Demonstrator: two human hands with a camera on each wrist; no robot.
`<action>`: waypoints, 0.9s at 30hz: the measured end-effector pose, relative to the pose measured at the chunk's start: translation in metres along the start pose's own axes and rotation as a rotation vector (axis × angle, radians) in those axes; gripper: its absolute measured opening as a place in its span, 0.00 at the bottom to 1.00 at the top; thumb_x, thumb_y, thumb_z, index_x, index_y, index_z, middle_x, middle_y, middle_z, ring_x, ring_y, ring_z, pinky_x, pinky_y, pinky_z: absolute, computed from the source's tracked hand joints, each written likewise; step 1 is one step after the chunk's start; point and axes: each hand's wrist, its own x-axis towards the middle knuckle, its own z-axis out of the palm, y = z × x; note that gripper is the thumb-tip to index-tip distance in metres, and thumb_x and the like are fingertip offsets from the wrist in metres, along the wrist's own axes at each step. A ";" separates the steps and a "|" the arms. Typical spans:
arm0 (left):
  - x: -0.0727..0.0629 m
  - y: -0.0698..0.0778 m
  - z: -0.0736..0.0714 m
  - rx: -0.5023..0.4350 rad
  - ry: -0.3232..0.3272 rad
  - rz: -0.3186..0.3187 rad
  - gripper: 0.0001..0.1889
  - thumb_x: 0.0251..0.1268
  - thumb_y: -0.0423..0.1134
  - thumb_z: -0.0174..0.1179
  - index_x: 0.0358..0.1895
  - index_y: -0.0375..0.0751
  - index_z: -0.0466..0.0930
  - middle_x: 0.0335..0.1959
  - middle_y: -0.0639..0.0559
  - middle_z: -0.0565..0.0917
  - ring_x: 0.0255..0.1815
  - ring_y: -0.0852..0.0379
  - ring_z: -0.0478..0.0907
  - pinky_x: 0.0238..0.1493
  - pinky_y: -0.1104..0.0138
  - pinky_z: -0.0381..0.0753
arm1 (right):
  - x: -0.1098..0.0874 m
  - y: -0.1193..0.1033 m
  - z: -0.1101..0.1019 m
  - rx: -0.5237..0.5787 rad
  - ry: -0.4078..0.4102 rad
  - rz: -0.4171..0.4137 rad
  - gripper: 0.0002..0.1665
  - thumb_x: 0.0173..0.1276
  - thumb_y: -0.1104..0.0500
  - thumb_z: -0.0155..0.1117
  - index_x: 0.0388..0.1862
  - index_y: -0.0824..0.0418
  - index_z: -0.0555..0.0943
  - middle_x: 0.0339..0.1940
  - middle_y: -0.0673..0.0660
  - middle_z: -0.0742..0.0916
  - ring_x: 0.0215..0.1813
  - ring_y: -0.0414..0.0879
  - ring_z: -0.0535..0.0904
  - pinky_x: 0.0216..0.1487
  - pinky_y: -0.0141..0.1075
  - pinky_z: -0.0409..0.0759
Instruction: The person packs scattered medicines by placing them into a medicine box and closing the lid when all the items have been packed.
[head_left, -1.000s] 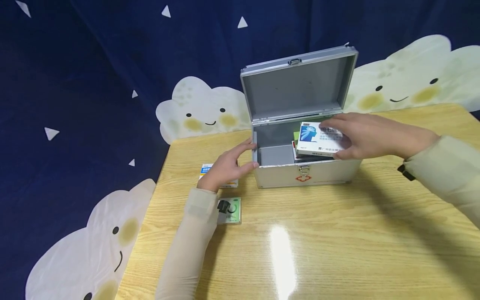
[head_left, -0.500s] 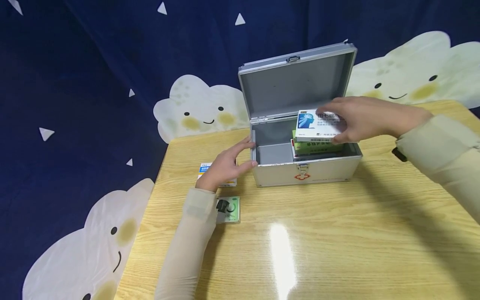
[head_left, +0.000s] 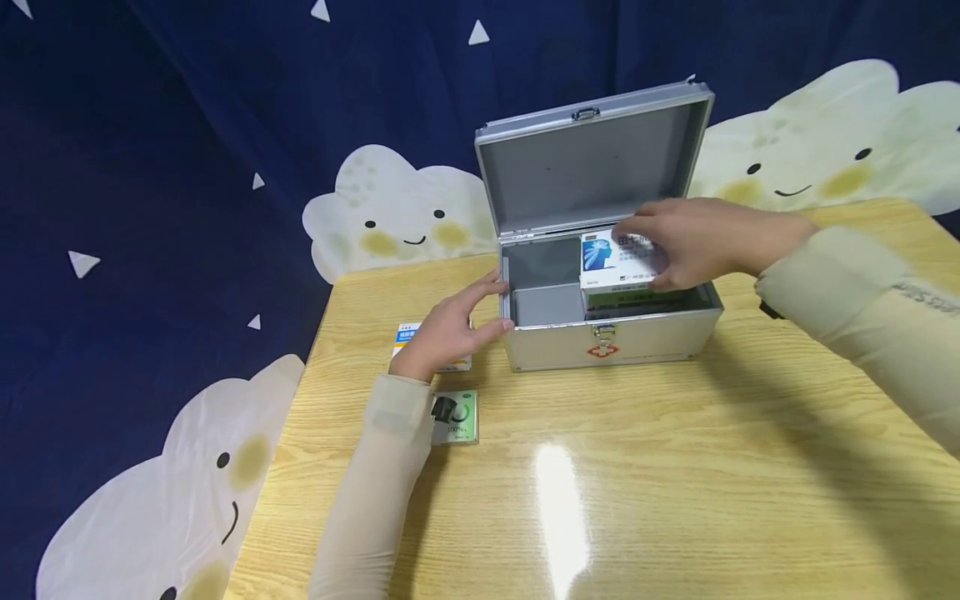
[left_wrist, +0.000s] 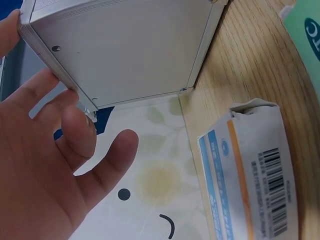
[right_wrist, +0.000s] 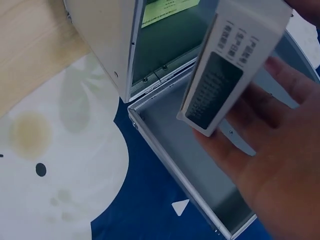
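An aluminium first-aid case (head_left: 555,348) stands with its lid (head_left: 592,175) raised. My right hand (head_left: 712,239) pinches a white medicine box (head_left: 611,265) with a blue head picture, held over the right half of the case. Below it a green box (head_left: 626,298) shows inside. The right wrist view shows the white box's end face (right_wrist: 215,85) between thumb and fingers. My left hand (head_left: 450,333) has thumb and fingertips at the case's left rim, the other fingers loosely extended. In the left wrist view they touch the case's edge near its side wall (left_wrist: 125,55).
Left of the case, partly under my left hand, lies a white medicine box with blue and orange stripes (head_left: 407,333). A green-and-grey flat box (head_left: 465,417) lies nearer on the wooden table (head_left: 675,483). A dark blue curtain with clouds hangs behind the table.
The right hand has lifted the white box out of the case and shifted it slightly left, over the green box. The left hand stays at the case's rim.
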 end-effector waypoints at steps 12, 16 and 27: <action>-0.002 0.003 0.001 0.022 0.007 0.001 0.33 0.66 0.60 0.57 0.74 0.57 0.65 0.80 0.69 0.55 0.79 0.53 0.59 0.76 0.50 0.64 | 0.009 -0.001 0.014 -0.046 -0.103 0.044 0.47 0.49 0.53 0.77 0.70 0.57 0.71 0.64 0.66 0.79 0.57 0.61 0.80 0.58 0.61 0.78; 0.000 0.002 0.002 0.025 0.015 0.007 0.33 0.67 0.60 0.57 0.73 0.59 0.65 0.80 0.70 0.55 0.79 0.53 0.60 0.75 0.50 0.64 | 0.011 0.001 0.018 -0.021 -0.113 0.048 0.47 0.47 0.54 0.78 0.69 0.57 0.72 0.60 0.65 0.80 0.55 0.59 0.80 0.58 0.60 0.78; -0.001 -0.001 0.004 -0.002 0.018 0.010 0.32 0.67 0.59 0.58 0.73 0.59 0.65 0.80 0.69 0.55 0.78 0.53 0.61 0.74 0.50 0.66 | 0.022 0.007 0.026 0.030 -0.153 0.066 0.46 0.46 0.57 0.81 0.66 0.59 0.73 0.53 0.61 0.82 0.47 0.53 0.78 0.54 0.55 0.80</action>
